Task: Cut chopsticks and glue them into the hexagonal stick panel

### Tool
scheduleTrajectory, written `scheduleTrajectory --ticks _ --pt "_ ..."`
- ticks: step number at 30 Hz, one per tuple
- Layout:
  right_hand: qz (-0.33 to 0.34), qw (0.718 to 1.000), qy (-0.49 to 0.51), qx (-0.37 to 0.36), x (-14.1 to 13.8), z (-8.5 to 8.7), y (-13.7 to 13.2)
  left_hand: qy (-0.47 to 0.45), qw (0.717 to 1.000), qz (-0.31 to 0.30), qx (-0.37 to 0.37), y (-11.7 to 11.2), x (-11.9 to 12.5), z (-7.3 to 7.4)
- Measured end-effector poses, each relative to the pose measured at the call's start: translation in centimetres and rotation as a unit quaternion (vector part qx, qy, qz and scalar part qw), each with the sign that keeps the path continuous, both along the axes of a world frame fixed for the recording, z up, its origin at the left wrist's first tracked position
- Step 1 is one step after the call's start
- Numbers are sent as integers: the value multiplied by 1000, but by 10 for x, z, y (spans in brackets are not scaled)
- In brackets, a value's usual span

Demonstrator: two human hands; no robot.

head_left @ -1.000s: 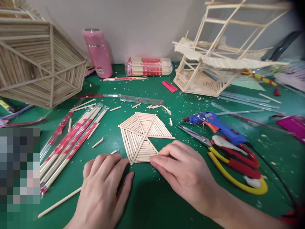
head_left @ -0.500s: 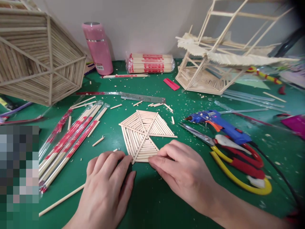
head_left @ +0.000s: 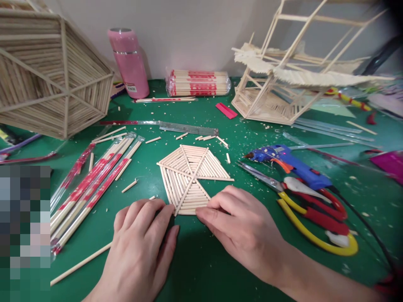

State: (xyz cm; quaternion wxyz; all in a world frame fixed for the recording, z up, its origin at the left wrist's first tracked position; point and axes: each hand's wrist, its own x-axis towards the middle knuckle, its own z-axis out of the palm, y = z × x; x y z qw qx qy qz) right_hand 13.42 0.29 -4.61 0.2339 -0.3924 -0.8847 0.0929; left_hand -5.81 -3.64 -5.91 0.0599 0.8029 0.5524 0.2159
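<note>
Our left hand [head_left: 143,239], thumb spread, touches pale hexagonal wooden-stick panel [head_left: 192,175]; right hand [head_left: 244,228] bunched at edge, pinch unclear. 5 wedges filled; 1 beyond right fingertips open.

Pink bottle [head_left: 128,65] standing, upper left of centre. Wrapped stick bundle [head_left: 199,83], top centre. Big slatted model [head_left: 47,75], upper left, cut off by frame. Open stick framework [head_left: 302,78], upper right. Flat red piece [head_left: 226,111] between. Magenta item [head_left: 388,164], right edge.

The stick panel [head_left: 190,174] lies between chopsticks [head_left: 96,186], left, and glue gun [head_left: 296,167], right.
</note>
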Motion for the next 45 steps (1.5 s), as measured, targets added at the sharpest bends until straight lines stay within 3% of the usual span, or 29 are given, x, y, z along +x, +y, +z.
scheduleTrajectory --ticks 28,38,45 --pt "-1 1000 4 9 0 -5 -2 42 997 -53 33 2 -9 -1" --pt "-35 992 71 -102 16 4 2 60 994 -67 68 9 -9 -1" --pt "-75 982 -8 -170 28 8 6 85 980 -129 126 23 -6 -3"
